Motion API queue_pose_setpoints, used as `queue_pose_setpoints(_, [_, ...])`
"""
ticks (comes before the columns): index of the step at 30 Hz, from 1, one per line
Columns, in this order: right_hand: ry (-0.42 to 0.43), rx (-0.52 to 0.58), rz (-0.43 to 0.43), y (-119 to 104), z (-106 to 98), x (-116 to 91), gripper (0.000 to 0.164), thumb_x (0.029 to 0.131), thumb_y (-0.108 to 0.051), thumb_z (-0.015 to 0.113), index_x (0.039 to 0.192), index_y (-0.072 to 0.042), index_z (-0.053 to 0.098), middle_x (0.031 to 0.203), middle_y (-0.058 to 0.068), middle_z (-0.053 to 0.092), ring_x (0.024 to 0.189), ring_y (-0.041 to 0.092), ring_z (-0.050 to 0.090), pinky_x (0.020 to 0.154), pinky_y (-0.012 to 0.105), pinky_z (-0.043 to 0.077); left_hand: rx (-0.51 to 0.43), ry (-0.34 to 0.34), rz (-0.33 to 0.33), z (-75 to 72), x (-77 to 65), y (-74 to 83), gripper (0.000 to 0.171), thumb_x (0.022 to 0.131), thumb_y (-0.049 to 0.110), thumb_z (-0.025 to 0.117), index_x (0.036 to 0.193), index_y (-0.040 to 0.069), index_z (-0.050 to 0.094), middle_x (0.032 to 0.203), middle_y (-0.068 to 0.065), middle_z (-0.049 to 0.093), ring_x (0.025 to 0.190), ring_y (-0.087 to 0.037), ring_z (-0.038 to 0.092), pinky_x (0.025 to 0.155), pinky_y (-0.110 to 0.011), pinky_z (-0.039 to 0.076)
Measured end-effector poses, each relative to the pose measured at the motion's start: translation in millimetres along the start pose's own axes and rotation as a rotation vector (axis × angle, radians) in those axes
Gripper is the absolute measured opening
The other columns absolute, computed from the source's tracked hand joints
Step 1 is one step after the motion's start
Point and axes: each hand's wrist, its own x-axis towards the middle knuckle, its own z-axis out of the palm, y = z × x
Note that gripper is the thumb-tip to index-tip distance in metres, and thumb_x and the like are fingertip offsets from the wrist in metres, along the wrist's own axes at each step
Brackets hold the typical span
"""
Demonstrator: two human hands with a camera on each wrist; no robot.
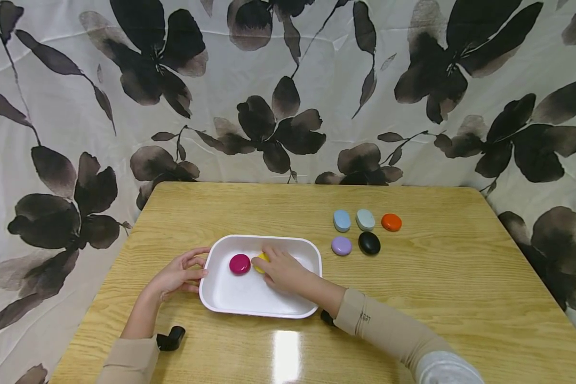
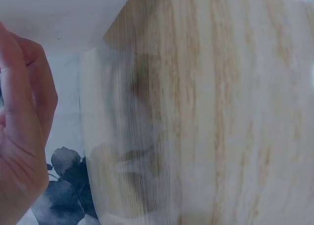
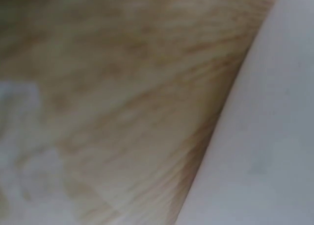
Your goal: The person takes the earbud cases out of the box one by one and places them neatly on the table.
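Note:
A white rectangular tray [image 1: 230, 298] stands on the wooden table. Inside it, toward the left, lies a glossy magenta rounded disc [image 1: 240, 264]. My right hand [image 1: 285, 271] reaches in over the right wall and grips a yellow disc [image 1: 262, 263] with its fingertips, which partly cover it. At the tray's left end, my left hand [image 1: 180, 273] rests its spread, slightly bent fingers against the outer wall. The left wrist view shows those fingers [image 2: 41, 83] close to the tray's white side [image 2: 64, 19]. In the right wrist view, neither the hand nor the yellow disc appears.
Right of the tray lie more glossy discs: blue [image 1: 342, 220], pale grey-green [image 1: 365, 220], orange [image 1: 391, 222], purple [image 1: 341, 246] and black [image 1: 369, 243]. A floral cloth [image 1: 345, 106] hangs behind the table's far edge [image 1: 317, 186].

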Motion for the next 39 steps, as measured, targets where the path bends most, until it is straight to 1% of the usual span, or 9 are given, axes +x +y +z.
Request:
queue_pose_setpoints(4, [0.059,-0.024,-0.033,1,-1,-1,0.032,0.085,-0.016,0.059,0.115,-0.016,0.049,0.104,0.013,0.046,0.088,0.022,0.047,0.067,0.031,0.046,0.004,-0.005,-0.003,-0.8,0.2,1.5,0.066,0.086,0.005,0.060,0.141,0.002,0.024,0.100,-0.003,0.052,0.077,-0.016,0.061,0.063,-0.036,0.056])
queue_pose_setpoints(8, [0.083,-0.069,-0.040,1,0,-2,0.029,0.084,-0.017,0.060,0.111,-0.016,0.049,0.093,0.009,0.044,0.078,0.019,0.043,0.058,0.026,0.041,0.006,-0.009,-0.004,-1.1,-0.2,2.6,0.066,0.086,0.005,0.061,0.141,0.002,0.024,0.100,-0.003,0.052,0.077,-0.016,0.061,0.063,-0.036,0.056])
queue_pose_setpoints(13, [0.078,-0.040,-0.003,3,-7,-4,0.030,0.084,-0.015,0.057,0.113,-0.017,0.050,0.097,0.010,0.044,0.076,0.019,0.043,0.060,0.026,0.041,-0.007,-0.025,0.001,-2.1,-0.7,4.1,0.066,0.087,0.004,0.059,0.141,0.000,0.022,0.100,-0.004,0.051,0.077,-0.016,0.060,0.063,-0.036,0.056])
queue_pose_setpoints(19, [0.126,0.065,0.039,11,-29,-14,0.030,0.086,-0.015,0.058,0.114,-0.020,0.049,0.105,0.012,0.045,0.081,0.021,0.047,0.064,0.028,0.045,-0.010,-0.029,0.001,-3.2,-0.1,5.6,0.065,0.088,0.003,0.058,0.141,0.000,0.022,0.098,-0.003,0.051,0.076,-0.015,0.060,0.063,-0.036,0.056])
queue_pose_setpoints(24, [0.189,0.113,0.131,27,-52,-29,0.034,0.084,-0.016,0.061,0.116,-0.019,0.049,0.112,0.017,0.046,0.087,0.026,0.049,0.066,0.033,0.048,0.001,-0.019,-0.005,-4.4,1.9,5.7,0.065,0.087,0.005,0.060,0.141,0.002,0.024,0.098,-0.002,0.051,0.076,-0.015,0.060,0.062,-0.035,0.056])
queue_pose_setpoints(26, [0.216,0.102,0.178,35,-59,-37,0.035,0.084,-0.016,0.062,0.116,-0.018,0.050,0.112,0.018,0.046,0.084,0.026,0.050,0.063,0.034,0.049,0.001,-0.021,-0.004,-4.6,2.3,4.9,0.065,0.087,0.005,0.060,0.141,0.002,0.024,0.098,-0.002,0.051,0.076,-0.015,0.060,0.062,-0.035,0.056])
queue_pose_setpoints(29, [0.236,0.075,0.246,50,-67,-52,0.035,0.084,-0.017,0.064,0.116,-0.017,0.050,0.112,0.019,0.045,0.085,0.028,0.049,0.065,0.037,0.049,-0.002,-0.028,0.002,-4.9,2.5,3.9,0.065,0.087,0.006,0.061,0.141,0.002,0.024,0.099,-0.002,0.051,0.077,-0.015,0.061,0.062,-0.035,0.056])
queue_pose_setpoints(34, [0.266,0.041,0.348,79,-69,-81,0.035,0.084,-0.017,0.063,0.116,-0.014,0.050,0.112,0.021,0.043,0.090,0.033,0.046,0.071,0.045,0.046,-0.006,-0.036,0.006,-4.9,2.4,3.9,0.065,0.087,0.006,0.060,0.140,0.001,0.024,0.099,-0.002,0.052,0.077,-0.015,0.061,0.063,-0.035,0.056])
queue_pose_setpoints(39, [0.318,0.091,0.457,108,-63,-112,0.035,0.082,-0.012,0.061,0.114,-0.010,0.048,0.108,0.025,0.039,0.091,0.040,0.041,0.074,0.051,0.038,0.000,-0.033,0.002,-4.2,2.6,3.7,0.066,0.087,0.007,0.061,0.141,0.002,0.024,0.099,-0.003,0.051,0.077,-0.015,0.061,0.062,-0.035,0.056])
